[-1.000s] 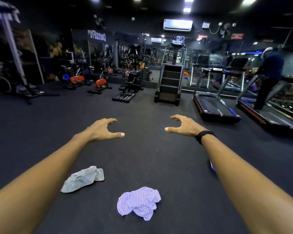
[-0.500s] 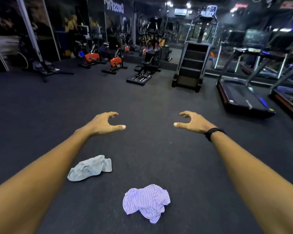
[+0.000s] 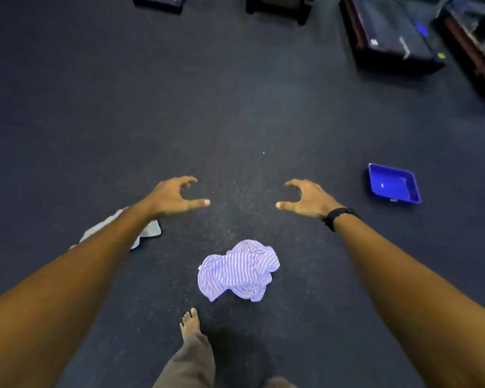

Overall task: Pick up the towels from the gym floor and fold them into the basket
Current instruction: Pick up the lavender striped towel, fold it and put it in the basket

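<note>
Neither hand holds anything: the left hand (image 3: 172,199) and the right hand (image 3: 305,198) are both stretched out over the floor with fingers loosely curved, thumbs pointing toward each other and a wide gap between them. From the head camera, a crumpled striped towel (image 3: 238,270) lies on the dark gym floor (image 3: 235,107) below and between the two hands, apart from both. A pale grey towel (image 3: 149,231) lies further left, mostly hidden behind the left forearm, with only its edges showing on either side of it. A shallow blue basket (image 3: 393,184) sits on the floor to the right of the right hand, well apart from both towels, with nothing seen inside it. A black band (image 3: 337,217) wraps the right wrist. A bare foot (image 3: 190,322) stands just below the striped towel, not touching it, with a brown trouser leg (image 3: 189,362) above it. Dark bases of gym machines (image 3: 389,32) line the top edge.
</note>
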`<state>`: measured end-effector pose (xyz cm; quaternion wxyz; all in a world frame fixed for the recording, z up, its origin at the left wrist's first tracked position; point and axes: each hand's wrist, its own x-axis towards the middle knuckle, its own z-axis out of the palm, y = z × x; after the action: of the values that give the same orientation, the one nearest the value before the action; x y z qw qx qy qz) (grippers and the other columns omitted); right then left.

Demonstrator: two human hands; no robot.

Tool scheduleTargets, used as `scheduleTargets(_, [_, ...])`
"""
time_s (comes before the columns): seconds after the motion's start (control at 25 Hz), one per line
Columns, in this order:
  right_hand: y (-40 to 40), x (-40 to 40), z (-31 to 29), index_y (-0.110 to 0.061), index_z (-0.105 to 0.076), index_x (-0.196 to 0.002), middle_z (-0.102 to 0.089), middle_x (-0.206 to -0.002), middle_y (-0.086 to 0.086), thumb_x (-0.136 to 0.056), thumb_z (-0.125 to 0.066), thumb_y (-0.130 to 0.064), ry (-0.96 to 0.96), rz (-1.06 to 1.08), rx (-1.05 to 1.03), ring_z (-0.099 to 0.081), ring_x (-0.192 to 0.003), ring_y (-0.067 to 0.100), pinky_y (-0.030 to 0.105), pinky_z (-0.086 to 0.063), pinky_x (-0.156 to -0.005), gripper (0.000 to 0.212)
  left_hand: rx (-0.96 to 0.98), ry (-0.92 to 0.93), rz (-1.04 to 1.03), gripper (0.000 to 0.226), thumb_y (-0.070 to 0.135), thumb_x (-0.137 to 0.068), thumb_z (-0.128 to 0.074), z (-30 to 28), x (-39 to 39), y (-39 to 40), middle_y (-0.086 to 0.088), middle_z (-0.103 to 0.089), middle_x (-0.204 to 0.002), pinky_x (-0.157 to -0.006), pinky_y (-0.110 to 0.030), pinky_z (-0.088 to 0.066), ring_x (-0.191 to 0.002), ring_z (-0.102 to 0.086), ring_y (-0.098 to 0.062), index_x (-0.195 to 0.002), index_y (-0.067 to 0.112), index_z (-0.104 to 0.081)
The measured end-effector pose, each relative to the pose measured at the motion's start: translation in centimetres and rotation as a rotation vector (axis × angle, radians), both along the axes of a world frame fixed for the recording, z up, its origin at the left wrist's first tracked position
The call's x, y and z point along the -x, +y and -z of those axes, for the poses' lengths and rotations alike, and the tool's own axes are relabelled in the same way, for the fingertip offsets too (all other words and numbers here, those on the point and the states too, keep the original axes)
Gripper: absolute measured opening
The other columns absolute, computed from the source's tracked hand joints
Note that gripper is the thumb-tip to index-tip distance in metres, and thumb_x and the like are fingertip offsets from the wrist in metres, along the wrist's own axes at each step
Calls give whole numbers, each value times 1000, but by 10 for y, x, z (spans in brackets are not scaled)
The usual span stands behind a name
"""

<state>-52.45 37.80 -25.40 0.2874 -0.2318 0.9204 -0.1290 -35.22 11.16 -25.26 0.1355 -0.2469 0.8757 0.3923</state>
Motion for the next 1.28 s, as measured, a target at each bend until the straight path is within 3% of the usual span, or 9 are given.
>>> scheduleTargets(0.32, [-32,48,227,-17,-35,-146,-30,-154,9,-84,-63,-52,-122,10,-185,-33,-139,29,46,-32,-110,76,-78,-297,173,86,55,-70,-74,229,73,-36,-4,-44,-147,-112,-35,-34,-133,-44,-21,-142,21,-41])
scheduleTargets(0.48, [-17,50,363,-15,-43,-139,-43,-146,9,-87,-63,-45,-192,46,-197,-44,-130,29,41,-40,-103,64,-143,-377,183,88,54,-71,-73,351,93,-26,-3,-42,-148,-112,-34,-32,-135,-42,-22,-144,20,-38])
scheduleTargets(0.8, [37,22,603,-16,-40,-141,-39,-146,9,-92,-57,-35,-218,172,-363,-41,-132,29,41,-39,-99,55,-219,-448,288,111,88,-46,-61,566,96,22,-3,-50,-140,-105,-38,-41,-124,-51,-24,-136,25,-47])
scheduleTargets(1.0, [38,12,700,-14,-32,-141,-37,-139,13,-84,-66,-43,-156,145,-407,-45,-122,37,45,-44,-89,73,-176,-476,329,82,61,-74,-65,653,91,44,-1,-42,-147,-108,-37,-32,-134,-40,-24,-143,27,-36])
scheduleTargets(1.12, [37,15,725,-10,-44,-131,-45,-129,15,-87,-64,-34,-69,148,-361,-50,-114,37,40,-42,-79,54,-149,-486,358,77,57,-80,-62,670,85,50,-1,-39,-149,-110,-37,-30,-137,-36,-24,-144,27,-33])
scheduleTargets(1.24, [42,32,714,-9,-61,-90,-58,-96,16,-88,-62,-21,-78,293,-243,-56,-91,29,33,-38,-69,11,-122,-497,397,76,57,-81,-61,658,91,50,-1,-38,-150,-111,-37,-29,-138,-35,-25,-145,25,-34])
scheduleTargets(1.28, [44,38,702,-11,-55,-73,-53,-79,13,-87,-65,-21,-104,338,-165,-51,-76,25,31,-35,-64,20,-115,-492,404,75,56,-81,-61,646,96,50,-2,-39,-149,-110,-37,-30,-137,-36,-25,-144,24,-35])
